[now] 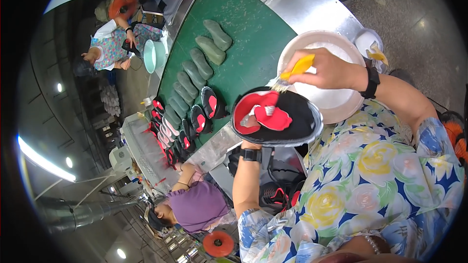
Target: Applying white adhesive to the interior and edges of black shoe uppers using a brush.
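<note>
Our left hand [251, 144] grips the black shoe sole with red patches [276, 116] from below, held above the green table [243, 34]. Our right hand [325, 70] clamps the yellow-handled brush [291, 74], bristles touching the sole, just beside the round white bowl [336, 100].

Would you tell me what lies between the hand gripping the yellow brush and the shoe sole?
In the head view, only the brush spans it: from the right hand, its bristles reach down to the sole.

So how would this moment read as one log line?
left hand: holds shoe sole-up | right hand: yellow-handled brush at sole | white bowl behind
</note>
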{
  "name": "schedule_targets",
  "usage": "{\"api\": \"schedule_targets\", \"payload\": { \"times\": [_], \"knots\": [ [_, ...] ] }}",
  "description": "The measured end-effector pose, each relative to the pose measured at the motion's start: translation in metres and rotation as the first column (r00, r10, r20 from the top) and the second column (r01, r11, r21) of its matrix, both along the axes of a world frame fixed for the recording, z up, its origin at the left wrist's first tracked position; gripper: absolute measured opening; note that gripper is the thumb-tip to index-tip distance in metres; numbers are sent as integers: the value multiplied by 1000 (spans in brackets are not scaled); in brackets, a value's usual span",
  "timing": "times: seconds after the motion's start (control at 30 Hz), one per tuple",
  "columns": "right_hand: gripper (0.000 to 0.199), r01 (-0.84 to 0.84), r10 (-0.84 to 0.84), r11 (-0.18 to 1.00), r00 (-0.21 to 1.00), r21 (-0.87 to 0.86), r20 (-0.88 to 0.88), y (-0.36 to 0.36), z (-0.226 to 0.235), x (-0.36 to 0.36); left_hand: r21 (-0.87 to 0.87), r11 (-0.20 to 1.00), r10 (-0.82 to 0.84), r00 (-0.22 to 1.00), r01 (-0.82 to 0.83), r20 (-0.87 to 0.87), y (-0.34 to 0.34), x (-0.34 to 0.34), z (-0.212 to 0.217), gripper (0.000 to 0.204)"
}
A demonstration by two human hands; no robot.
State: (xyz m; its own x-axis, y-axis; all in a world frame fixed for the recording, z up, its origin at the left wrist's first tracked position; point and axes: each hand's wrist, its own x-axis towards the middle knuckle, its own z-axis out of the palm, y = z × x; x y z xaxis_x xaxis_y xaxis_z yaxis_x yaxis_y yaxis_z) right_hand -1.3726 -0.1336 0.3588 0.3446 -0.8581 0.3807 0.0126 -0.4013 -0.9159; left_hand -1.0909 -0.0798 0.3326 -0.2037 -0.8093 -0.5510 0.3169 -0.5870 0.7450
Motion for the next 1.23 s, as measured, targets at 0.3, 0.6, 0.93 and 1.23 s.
{"api": "schedule_targets", "payload": {
  "times": [0.3, 0.6, 0.93, 1.23],
  "knots": [
    [19, -242, 226, 851, 970, -466, -90, -16, 6, 42, -378, 876, -202, 940, 298, 274, 4, -33, -17, 37],
    [26, -272, 294, 956, 862, 113, -412, -28, -12, 6, -235, 934, -190, 933, 267, 306, 6, -16, -6, 34],
    [28, -207, 148, 962, 943, -178, -298, -32, 1, 20, -132, 986, -90, 990, 104, 111, 2, 25, -19, 31],
    [23, -78, 141, 984, 895, 163, -423, -27, 24, 13, -350, 895, 345, 927, -276, 149, 28, 94, -59, 48]
  ]
}}
